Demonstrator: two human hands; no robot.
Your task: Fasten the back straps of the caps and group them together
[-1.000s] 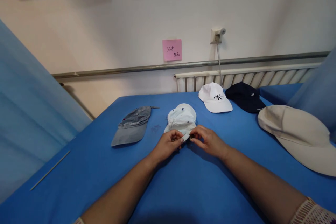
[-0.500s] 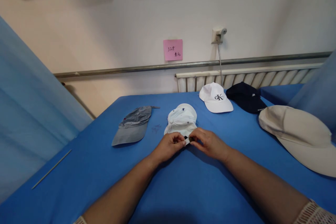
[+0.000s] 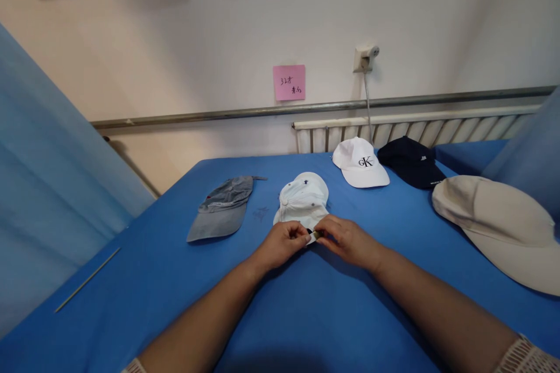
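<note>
A pale mint baseball cap (image 3: 301, 198) lies on the blue-covered table, its brim pointing away from me and its back strap towards me. My left hand (image 3: 286, 243) is closed in a pinch on the white strap end (image 3: 312, 238). Thumb and fingers of my right hand (image 3: 345, 238) are closed on the brass-coloured buckle (image 3: 318, 234) of the same strap. The fingers partly cover the strap and buckle, so how far the strap is threaded cannot be made out.
A grey cap (image 3: 222, 208) lies to the left, with a thin stick (image 3: 87, 280) near the table's left edge. At the right are a white cap (image 3: 361, 162), a navy cap (image 3: 410, 162) and a large beige cap (image 3: 503, 227). Behind stands a radiator (image 3: 415, 128) below a metal rail (image 3: 245, 112).
Both hands stay at the strap, with only a slight shift of the fingers around the buckle. The caps keep their places; the view has moved a touch.
</note>
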